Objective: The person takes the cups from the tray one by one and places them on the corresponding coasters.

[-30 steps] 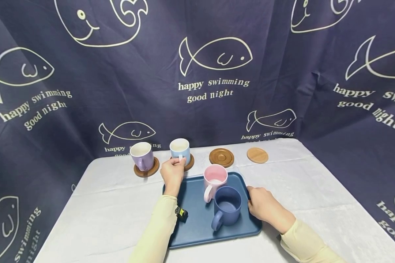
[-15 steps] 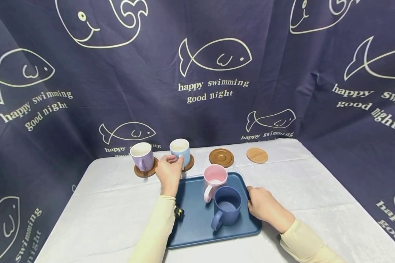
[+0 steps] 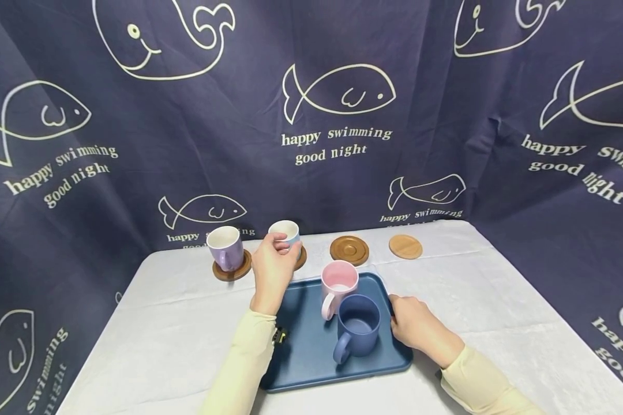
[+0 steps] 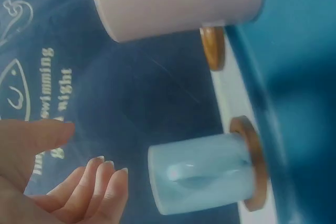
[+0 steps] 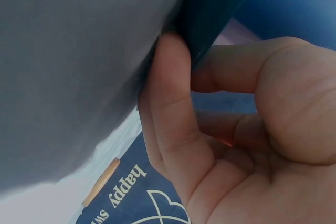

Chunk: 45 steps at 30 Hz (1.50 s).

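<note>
Landmark: pink mug (image 3: 339, 276), upright, white inside, handle turned toward the near left.

- Dark blue mug (image 3: 358, 328): directly in front of the pink mug, against it or nearly so; upright, handle also at the near left.
- Dark brown coaster (image 3: 349, 249): just behind the pink mug, flat on the white tablecloth (image 3: 498, 300), nothing on it.
- Pale wooden coaster (image 3: 405, 246): behind the pink mug and to its right, also bare.
- Purple mug (image 3: 225, 246): well to the left of the pink mug and further back, standing on its own brown coaster (image 3: 239, 271).
- Navy curtain (image 3: 337, 184): backdrop beyond the pink mug, printed with outline fish, whales and "happy swimming good night".
</note>
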### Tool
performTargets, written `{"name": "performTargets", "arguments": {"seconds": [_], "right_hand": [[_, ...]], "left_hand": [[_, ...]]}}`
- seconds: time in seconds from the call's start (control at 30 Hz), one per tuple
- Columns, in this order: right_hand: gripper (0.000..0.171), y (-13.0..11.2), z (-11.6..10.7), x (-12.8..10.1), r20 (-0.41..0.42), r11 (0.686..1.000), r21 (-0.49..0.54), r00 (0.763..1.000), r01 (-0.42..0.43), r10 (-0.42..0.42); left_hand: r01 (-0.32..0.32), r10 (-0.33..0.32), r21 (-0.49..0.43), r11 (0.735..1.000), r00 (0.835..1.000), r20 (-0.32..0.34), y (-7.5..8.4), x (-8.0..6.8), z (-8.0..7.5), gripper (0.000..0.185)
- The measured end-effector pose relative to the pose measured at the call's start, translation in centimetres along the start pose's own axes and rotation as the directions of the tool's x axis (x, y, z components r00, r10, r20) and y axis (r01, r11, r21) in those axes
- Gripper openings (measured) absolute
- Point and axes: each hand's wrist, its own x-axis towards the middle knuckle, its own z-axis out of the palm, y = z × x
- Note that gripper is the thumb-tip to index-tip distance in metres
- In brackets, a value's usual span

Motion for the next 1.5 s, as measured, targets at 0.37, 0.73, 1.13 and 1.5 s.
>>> {"name": "performTargets", "arguments": {"seconds": [0.37,0.73,1.13,1.5], "right_hand": [[0.013,-0.3,-0.3,0.0,-0.007,1.0,-0.005,1.0,0.005,-0.005],[0.011,-0.3,-0.1,-0.1,-0.006,1.0,-0.007,1.0,0.001,-0.001],[0.012,-0.2,0.1,-0.2,-0.017,1.0,-0.009,1.0,0.003,-0.003],[0.011,-0.2,0.2,-0.3,-0.037,1.0,-0.009,0.999,0.018,-0.018]], "left_hand": [[-0.123,0.115,0.034,0.992,0.977,0.177,2.2,-2.0,-1.3,0.024],[-0.188,0.152,0.062,0.98,0.914,0.376,1.1,-4.8,-2.2,0.025],[-0.198,0.145,0.025,0.98,0.793,0.591,-0.6,-6.7,-2.0,0.025],[-0.153,0.121,-0.003,0.988,0.766,0.631,-1.0,-7.4,-1.7,0.023]]}}
